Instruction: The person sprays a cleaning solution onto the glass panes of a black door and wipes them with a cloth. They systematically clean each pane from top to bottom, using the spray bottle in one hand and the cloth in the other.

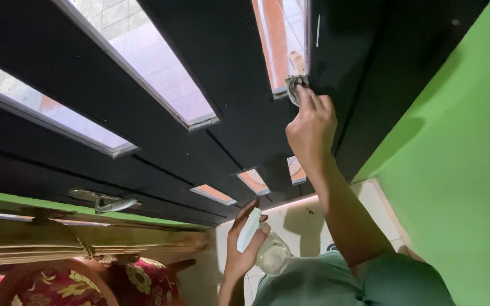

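My right hand (312, 126) is raised against a black door (239, 102) and grips a small grey cloth (294, 85), pressing it at the lower corner of a narrow glass pane (282, 39). My left hand (244, 243) is lower down, near my body, and holds a clear spray bottle (270, 255) with a white trigger head (249, 229). The bottle's lower part is partly hidden behind my green sleeve (336, 280).
The door has several long and small glass panes (143, 62) and a metal lever handle (106, 201). A green wall (460, 170) stands close on the right. White floor tiles (290, 218) lie below. A red floral cushion (86, 283) on carved wooden furniture sits at lower left.
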